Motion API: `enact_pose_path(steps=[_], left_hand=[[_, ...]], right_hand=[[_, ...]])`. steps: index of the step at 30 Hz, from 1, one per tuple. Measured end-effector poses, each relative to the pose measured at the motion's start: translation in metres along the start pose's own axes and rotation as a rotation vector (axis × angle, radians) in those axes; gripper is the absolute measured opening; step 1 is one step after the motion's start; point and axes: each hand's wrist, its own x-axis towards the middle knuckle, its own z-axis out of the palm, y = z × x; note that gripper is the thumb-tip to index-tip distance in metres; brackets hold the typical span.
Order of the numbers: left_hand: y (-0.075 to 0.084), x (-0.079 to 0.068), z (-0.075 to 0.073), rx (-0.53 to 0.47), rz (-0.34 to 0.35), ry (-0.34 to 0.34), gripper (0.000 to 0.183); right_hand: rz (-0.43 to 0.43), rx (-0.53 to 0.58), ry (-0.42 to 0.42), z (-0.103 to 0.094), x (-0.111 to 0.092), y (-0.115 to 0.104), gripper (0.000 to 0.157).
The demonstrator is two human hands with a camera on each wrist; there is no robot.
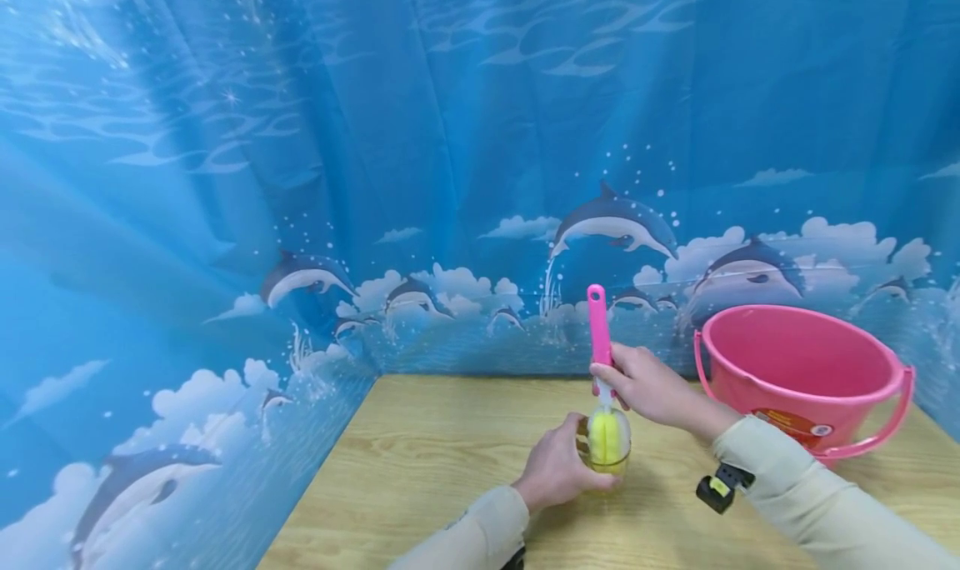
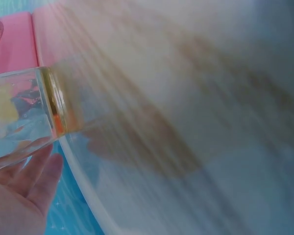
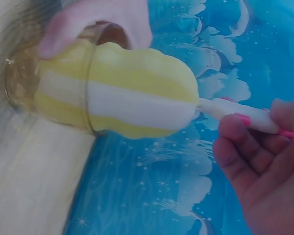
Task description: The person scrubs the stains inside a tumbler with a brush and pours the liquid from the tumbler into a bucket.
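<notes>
My right hand (image 1: 647,387) grips a bottle brush by its pink and white handle (image 1: 599,328). Its yellow and white sponge head (image 3: 142,93) is partly inside a clear amber-tinted glass (image 1: 619,467), the upper part sticking out past the rim. My left hand (image 1: 558,467) holds the glass from the left side, fingers round the far side and thumb along the near side. In the left wrist view the glass (image 2: 27,105) lies against the left fingers (image 2: 41,181), its thick base toward the table.
A pink bucket (image 1: 798,349) with a pink handle stands on the right of the wood-grain table (image 1: 420,437), close to my right forearm. A blue dolphin-print curtain (image 1: 465,162) hangs along the back and left edges of the table.
</notes>
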Motion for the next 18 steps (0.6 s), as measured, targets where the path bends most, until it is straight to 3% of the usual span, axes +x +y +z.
enact_pose_path(steps=[6, 18], left_hand=[[0.0, -0.001, -0.002, 0.005, -0.008, -0.002, 0.076], [-0.002, 0.001, 0.002, 0.0, 0.005, -0.006, 0.076]], right_hand=[[-0.042, -0.029, 0.027, -0.003, -0.002, -0.002, 0.019], [-0.077, -0.111, 0.044, 0.01, -0.011, 0.008, 0.016]])
